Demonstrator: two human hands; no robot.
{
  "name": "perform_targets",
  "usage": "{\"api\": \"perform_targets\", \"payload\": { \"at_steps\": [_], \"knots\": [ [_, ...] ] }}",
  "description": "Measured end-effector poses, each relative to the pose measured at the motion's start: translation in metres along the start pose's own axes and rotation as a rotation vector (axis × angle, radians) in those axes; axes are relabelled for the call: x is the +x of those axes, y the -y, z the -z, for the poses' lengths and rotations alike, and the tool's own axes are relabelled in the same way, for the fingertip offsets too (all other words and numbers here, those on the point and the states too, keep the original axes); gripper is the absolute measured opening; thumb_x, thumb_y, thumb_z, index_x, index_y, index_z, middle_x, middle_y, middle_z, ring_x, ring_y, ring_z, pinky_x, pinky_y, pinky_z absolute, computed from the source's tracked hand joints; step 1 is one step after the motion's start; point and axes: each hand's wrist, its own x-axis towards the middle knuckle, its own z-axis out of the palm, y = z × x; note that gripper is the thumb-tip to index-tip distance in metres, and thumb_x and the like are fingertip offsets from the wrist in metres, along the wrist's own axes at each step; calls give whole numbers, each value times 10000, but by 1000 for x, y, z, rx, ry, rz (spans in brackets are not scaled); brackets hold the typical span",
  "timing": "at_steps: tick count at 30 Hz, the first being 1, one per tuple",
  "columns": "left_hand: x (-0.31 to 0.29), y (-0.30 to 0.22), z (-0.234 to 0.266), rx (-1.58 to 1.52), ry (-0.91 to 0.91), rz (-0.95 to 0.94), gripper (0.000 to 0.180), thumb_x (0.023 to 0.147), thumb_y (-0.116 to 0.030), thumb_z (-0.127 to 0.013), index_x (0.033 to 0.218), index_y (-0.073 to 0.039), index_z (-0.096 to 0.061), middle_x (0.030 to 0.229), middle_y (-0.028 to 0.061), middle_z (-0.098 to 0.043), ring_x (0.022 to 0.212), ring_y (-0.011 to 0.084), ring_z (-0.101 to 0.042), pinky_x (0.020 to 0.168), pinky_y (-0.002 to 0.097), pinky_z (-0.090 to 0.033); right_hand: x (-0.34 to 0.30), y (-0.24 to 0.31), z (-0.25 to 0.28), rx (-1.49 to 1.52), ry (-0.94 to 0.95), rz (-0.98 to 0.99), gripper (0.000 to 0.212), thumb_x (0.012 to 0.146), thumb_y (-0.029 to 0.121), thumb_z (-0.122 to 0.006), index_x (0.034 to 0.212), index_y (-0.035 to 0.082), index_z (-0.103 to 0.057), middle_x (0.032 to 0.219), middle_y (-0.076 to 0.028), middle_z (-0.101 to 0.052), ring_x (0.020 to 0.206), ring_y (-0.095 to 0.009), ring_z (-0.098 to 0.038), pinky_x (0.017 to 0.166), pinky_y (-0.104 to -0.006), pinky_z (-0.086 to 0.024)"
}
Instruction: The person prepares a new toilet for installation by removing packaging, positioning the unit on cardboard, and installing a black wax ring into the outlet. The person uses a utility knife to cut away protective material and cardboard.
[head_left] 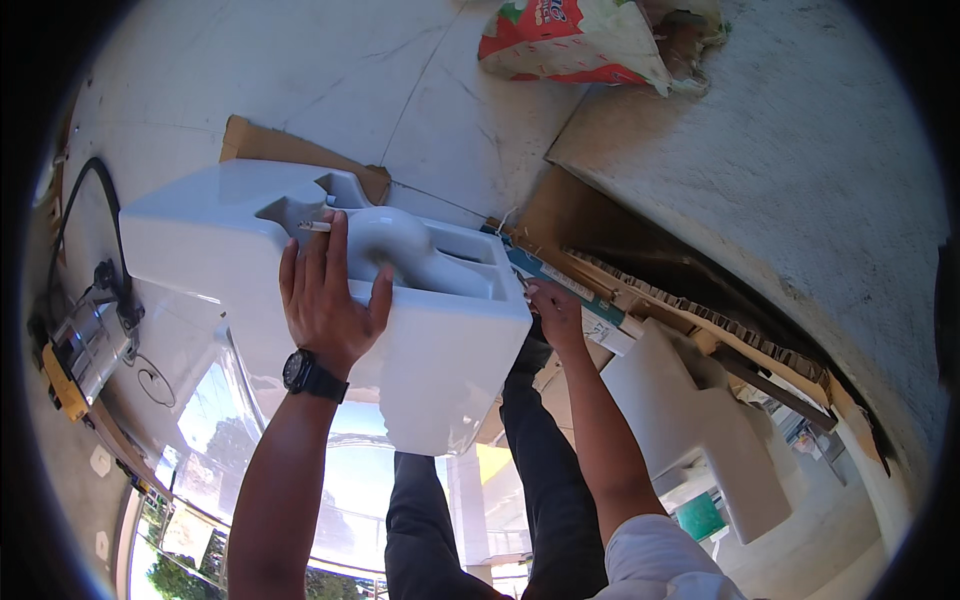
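Note:
A white ceramic toilet (pixel 200 235) lies on its side in front of me, its moulded underside and trap pipe facing me. My left hand (pixel 325 300), with a black watch on the wrist, grips the inner wall beside the pipe. A cigarette (pixel 315 227) sticks out between that hand's fingers. My right hand (pixel 555 312) holds the toilet's right corner, next to the edge of an open cardboard box (pixel 610 310). My dark trousers (pixel 540 470) show below the toilet.
A white foam packing block (pixel 690 420) lies by the box at right. A flat cardboard sheet (pixel 265 145) sits under the toilet's far side. A red and white bag (pixel 570 40) lies at the top. A yellow and black tool (pixel 65 365) with a black cable (pixel 85 185) is at left.

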Motion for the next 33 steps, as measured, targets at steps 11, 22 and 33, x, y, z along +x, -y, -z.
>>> {"api": "perform_targets", "payload": {
  "at_steps": [11,22,33],
  "knots": [
    [-1,1,-1,-7,10,8,766,911,-465,-651,1540,-60,-486,1422,161,-631,1287,296,-617,1203,511,-337,46,3,5,-307,45,33,350,979,352,-667,1064,36,-792,784,-132,-692,696,-208,-655,696,-368,-527],
    [-2,2,-1,-8,-9,1,761,918,-479,-647,1533,-56,-498,1425,154,-632,1284,288,-622,1197,502,-346,86,15,-25,-623,47,6,367,961,359,-620,1053,44,-784,958,-271,-728,933,-440,-711,861,-483,-550],
    [-1,1,0,9,2,5,754,923,-479,-637,1526,-45,-508,1414,160,-639,1271,291,-631,1201,488,-347,64,12,-27,-165,-12,-418,429,975,415,-625,1000,16,-781,876,-260,-726,842,-420,-709,818,-461,-556]
  ]
}}
